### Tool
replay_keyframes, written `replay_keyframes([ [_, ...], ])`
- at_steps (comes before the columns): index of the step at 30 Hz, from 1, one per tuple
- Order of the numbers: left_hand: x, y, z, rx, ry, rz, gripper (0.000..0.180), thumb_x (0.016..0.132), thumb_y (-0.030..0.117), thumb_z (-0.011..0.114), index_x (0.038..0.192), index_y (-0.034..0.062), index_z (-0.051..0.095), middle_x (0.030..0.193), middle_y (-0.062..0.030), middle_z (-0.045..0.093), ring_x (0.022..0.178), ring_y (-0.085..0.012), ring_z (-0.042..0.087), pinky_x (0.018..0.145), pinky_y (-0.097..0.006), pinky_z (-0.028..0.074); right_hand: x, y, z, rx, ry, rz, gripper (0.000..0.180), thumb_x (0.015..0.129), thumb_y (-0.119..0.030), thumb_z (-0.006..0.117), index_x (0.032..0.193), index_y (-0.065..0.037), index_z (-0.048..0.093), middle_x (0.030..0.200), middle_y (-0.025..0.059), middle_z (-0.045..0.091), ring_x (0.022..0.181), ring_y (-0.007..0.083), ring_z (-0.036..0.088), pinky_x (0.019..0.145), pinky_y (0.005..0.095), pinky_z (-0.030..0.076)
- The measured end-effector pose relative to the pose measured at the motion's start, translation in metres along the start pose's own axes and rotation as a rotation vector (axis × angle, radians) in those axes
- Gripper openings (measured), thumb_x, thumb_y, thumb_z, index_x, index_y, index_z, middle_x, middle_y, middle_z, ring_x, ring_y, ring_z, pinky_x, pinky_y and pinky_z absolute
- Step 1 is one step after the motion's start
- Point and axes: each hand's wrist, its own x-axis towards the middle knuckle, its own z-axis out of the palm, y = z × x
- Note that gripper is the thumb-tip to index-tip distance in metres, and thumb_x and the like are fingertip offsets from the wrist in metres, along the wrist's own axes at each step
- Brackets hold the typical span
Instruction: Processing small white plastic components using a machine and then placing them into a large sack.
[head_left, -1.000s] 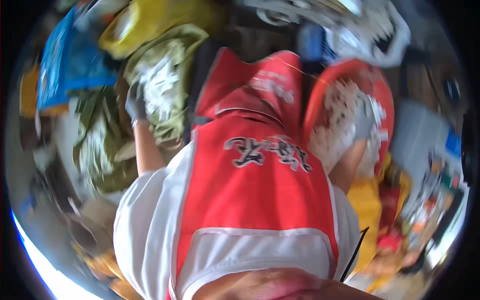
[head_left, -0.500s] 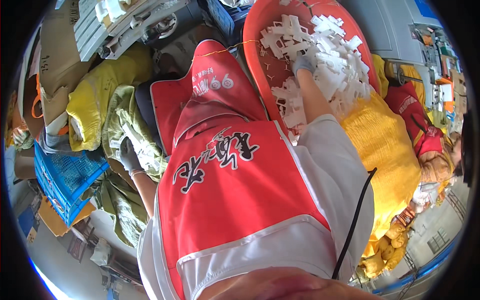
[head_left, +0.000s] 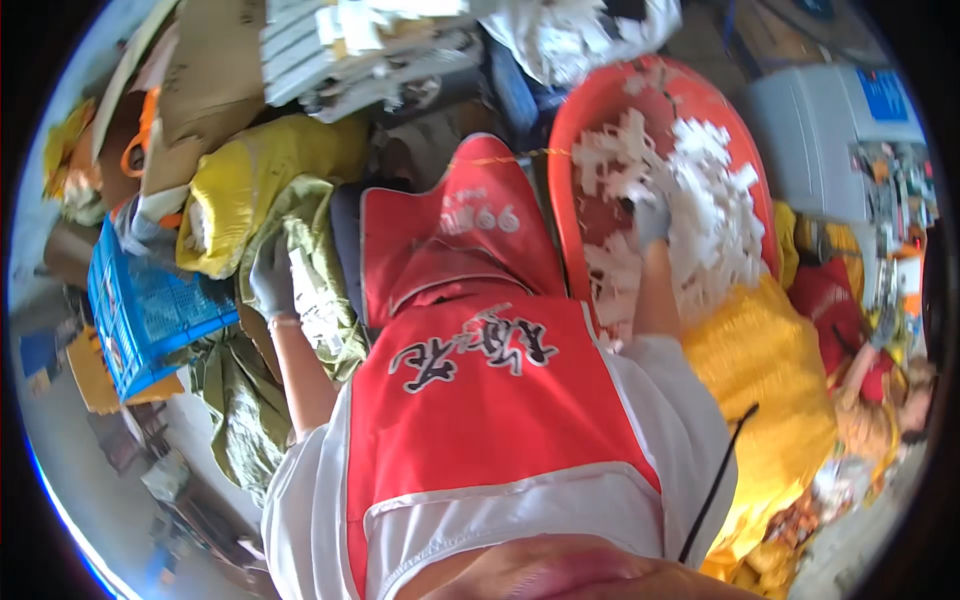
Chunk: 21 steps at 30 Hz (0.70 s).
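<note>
White foam-like scraps [head_left: 710, 215] fill an orange basin [head_left: 570, 170] at about one o'clock from the person's chest, and the gloved right hand [head_left: 650, 215] is buried among them, so whether its fingers are spread or pinching cannot be told. At nine o'clock the gloved left hand [head_left: 270, 280] rests on an olive-green sack [head_left: 320, 280], fingers loosely curled against the cloth. Judging by this, the scooping step is in hand; the next move calls for a firm gather of scraps carried toward the sack. A blue crate [head_left: 150, 310] lies farther out at nine o'clock.
</note>
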Motion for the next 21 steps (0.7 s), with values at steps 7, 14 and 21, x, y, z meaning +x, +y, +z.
replay_keyframes([
  [7,0.080,0.143,-0.017,-0.177,0.209,0.549,0.019,0.080,0.009,0.062,0.098,0.0021,0.065,0.097,-0.0122,0.065,0.089,-0.0220,0.064,0.080,-0.030,0.048,-0.003,-0.044,-0.055,0.176,-0.105,0.050,0.038,0.080,-0.007,0.058,0.117,-0.001,0.052,0.107,0.0102,0.058,0.092,0.0188,0.056,0.079,0.0313,0.048],
  [14,0.143,0.231,0.002,-0.074,-0.051,0.843,0.037,0.077,0.019,0.067,0.111,0.0072,0.059,0.103,-0.0149,0.062,0.088,-0.0291,0.063,0.077,-0.034,0.049,0.003,-0.216,-0.071,0.565,-0.206,0.058,0.037,0.086,-0.006,0.054,0.122,-0.001,0.047,0.110,0.0099,0.054,0.090,0.0159,0.056,0.072,0.0263,0.050],
  [21,0.161,0.228,0.010,-0.194,-0.068,0.719,0.031,0.074,0.025,0.069,0.100,0.0097,0.062,0.090,-0.0139,0.065,0.081,-0.0282,0.064,0.072,-0.033,0.050,0.047,-0.309,-0.040,1.184,-0.492,-0.139,0.033,0.093,-0.013,0.046,0.124,-0.001,0.045,0.120,0.0081,0.051,0.108,0.0144,0.049,0.089,0.0280,0.039],
])
